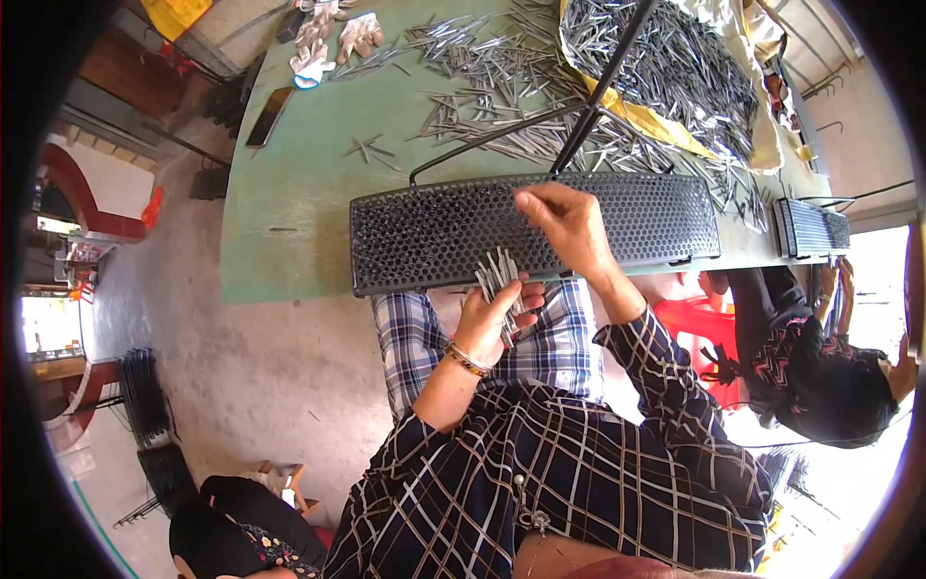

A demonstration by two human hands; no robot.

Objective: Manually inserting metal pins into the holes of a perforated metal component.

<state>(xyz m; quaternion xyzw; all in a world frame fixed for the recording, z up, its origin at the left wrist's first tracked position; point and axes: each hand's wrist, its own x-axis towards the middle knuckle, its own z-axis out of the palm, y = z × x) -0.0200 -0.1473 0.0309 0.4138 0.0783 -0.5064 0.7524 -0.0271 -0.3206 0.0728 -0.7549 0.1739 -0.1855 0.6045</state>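
Grey strips (496,275): bunched in left hand (480,322) | right hand (571,230): narrow, contents unclear, over black perforated panel (424,232)

Shiny metal strips (494,278), glossy perforated panel (463,230), scuffed matt tabletop (299,207).

Scuffed green counter (280,207), pale gloves (360,37) bunched at far left, dark flat rectangular object (270,117) nearby, thin grey strips (487,60) scattered loose, yellow-edged sheet (666,126) heaped with more strips (666,72), black perforated panel (434,227) along the near edge, similar panel (813,232) at far right.
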